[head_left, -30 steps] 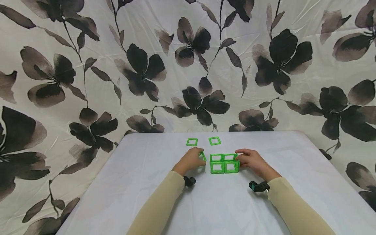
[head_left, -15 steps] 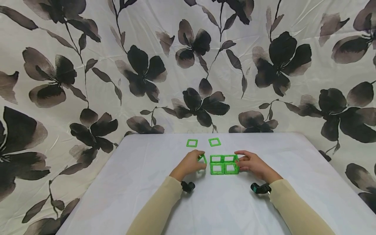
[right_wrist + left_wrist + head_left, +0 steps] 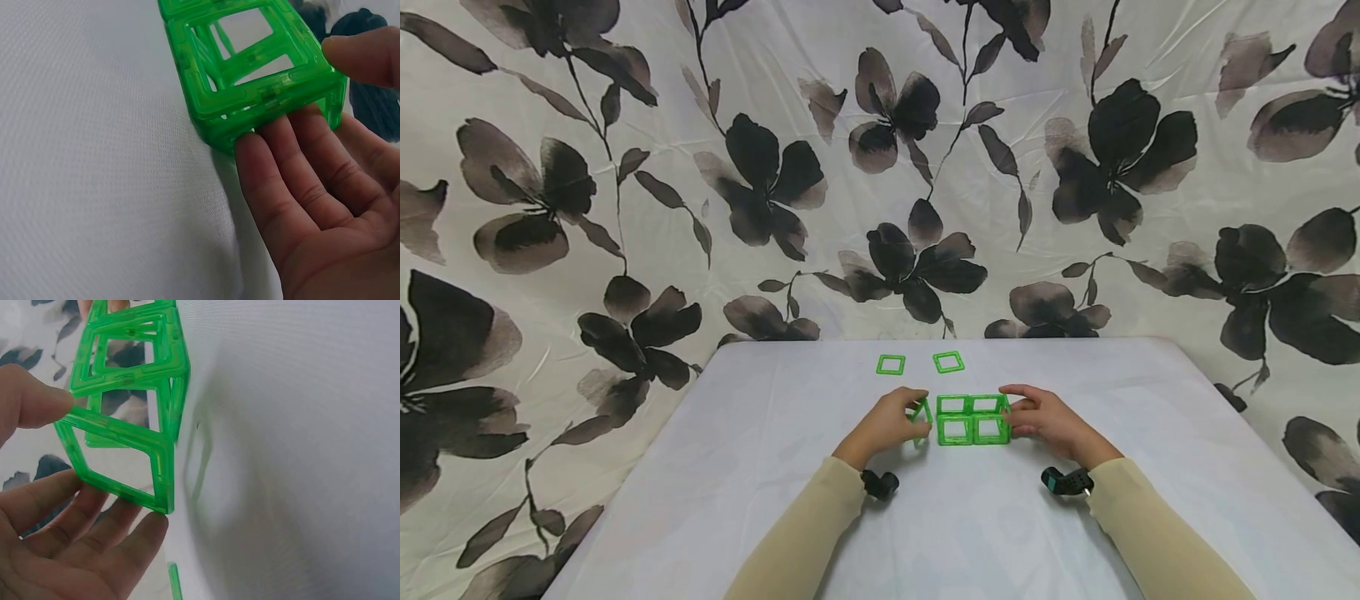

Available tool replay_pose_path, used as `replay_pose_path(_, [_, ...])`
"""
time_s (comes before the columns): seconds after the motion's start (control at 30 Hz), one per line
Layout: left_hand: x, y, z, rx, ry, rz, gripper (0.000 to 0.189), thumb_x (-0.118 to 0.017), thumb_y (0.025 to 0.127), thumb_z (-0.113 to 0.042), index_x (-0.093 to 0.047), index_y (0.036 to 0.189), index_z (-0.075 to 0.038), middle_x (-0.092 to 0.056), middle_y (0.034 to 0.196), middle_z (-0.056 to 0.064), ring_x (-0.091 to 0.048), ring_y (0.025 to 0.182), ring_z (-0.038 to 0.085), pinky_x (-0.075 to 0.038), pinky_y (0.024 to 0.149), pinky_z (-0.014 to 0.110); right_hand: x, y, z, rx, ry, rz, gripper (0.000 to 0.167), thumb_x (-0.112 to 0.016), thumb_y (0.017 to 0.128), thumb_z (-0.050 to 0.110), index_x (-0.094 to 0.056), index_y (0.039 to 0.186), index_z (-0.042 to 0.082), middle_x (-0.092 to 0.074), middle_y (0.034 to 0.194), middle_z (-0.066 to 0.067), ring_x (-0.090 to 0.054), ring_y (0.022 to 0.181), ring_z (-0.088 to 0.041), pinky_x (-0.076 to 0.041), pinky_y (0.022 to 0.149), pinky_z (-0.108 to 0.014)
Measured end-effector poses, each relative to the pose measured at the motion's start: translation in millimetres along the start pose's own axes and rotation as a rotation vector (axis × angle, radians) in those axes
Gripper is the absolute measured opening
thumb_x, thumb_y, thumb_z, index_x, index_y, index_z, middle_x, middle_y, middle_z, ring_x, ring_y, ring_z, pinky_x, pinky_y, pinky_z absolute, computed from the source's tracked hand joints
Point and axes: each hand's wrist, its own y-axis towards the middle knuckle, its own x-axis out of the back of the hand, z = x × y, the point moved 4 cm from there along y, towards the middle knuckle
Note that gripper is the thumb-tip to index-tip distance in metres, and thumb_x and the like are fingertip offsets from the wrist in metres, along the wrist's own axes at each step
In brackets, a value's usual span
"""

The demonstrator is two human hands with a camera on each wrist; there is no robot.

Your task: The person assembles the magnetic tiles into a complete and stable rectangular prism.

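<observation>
A green see-through box of joined square magnetic tiles (image 3: 973, 419) stands on the white table. Just left of it, my left hand (image 3: 887, 427) pinches a single green magnetic tile (image 3: 164, 475); in the left wrist view the thumb is at its upper edge and the fingers at its lower edge. That tile is upright and tilted, near the box's left end. My right hand (image 3: 1051, 423) holds the box's right end. In the right wrist view its thumb (image 3: 356, 57) is at one corner and the fingertips (image 3: 255, 153) press against the end.
Two loose green square tiles, one at left (image 3: 891, 364) and one at right (image 3: 948, 361), lie flat farther back on the table (image 3: 955, 525). Behind the table's far edge hangs a white cloth (image 3: 820, 50) with a dark floral print.
My left hand has come slightly nearer and then right, bringing its tile closer to the box's left end. The right hand and the box have stayed nearly still.
</observation>
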Motion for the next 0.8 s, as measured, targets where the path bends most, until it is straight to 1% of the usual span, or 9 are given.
replay_pose_path(0.13, [-1.2,-1.1,0.0,-0.008,-0.055,0.009,0.064,-0.07,0.083,-0.023,-0.049,0.141,-0.006,-0.052,0.139,0.009,-0.055,0.124,0.027,-0.047,0.101,0.045,2.3,0.0,-2.7,-0.002,0.006,0.018,0.069,-0.066,0.087,0.004,-0.035,0.149,0.006,-0.062,0.122,-0.019,-0.063,0.097,-0.016,-0.055,0.08,-0.029])
replay_pose_path(0.33, [-3.9,0.0,2.2,0.012,-0.131,0.011,0.063,-0.069,0.084,-0.021,-0.048,0.142,-0.008,-0.051,0.142,0.009,-0.054,0.128,0.027,-0.045,0.105,0.041,2.8,-0.6,-3.4,0.002,0.014,0.035,0.073,-0.068,0.085,0.004,-0.034,0.15,0.006,-0.064,0.118,-0.014,-0.064,0.099,-0.015,-0.056,0.082,-0.03])
replay_pose_path(0.4, [-5.1,0.9,3.0,0.018,-0.165,0.008,0.063,-0.07,0.084,-0.021,-0.049,0.142,-0.007,-0.052,0.142,0.01,-0.054,0.129,0.027,-0.044,0.106,0.04,2.9,-1.0,-2.7,0.012,0.006,0.045,0.073,-0.067,0.086,0.005,-0.033,0.15,0.005,-0.064,0.119,-0.015,-0.064,0.1,-0.016,-0.056,0.083,-0.03])
replay_pose_path(0.63, [-10.8,3.4,6.3,0.063,-0.299,0.018,0.063,-0.071,0.084,-0.017,-0.047,0.141,-0.008,-0.051,0.143,0.011,-0.052,0.131,0.023,-0.043,0.108,0.035,3.9,-1.5,-2.2,0.012,0.002,0.037,0.071,-0.067,0.087,0.006,-0.033,0.15,0.005,-0.063,0.121,-0.018,-0.064,0.1,-0.017,-0.056,0.083,-0.033])
replay_pose_path(0.8, [-14.8,5.5,6.2,0.071,-0.349,0.019,0.064,-0.071,0.081,-0.013,-0.047,0.14,-0.007,-0.05,0.142,0.012,-0.051,0.132,0.023,-0.043,0.107,0.034,3.9,-0.9,-3.5,0.01,0.001,0.033,0.071,-0.067,0.087,0.006,-0.034,0.15,0.005,-0.063,0.12,-0.018,-0.064,0.1,-0.017,-0.057,0.083,-0.034])
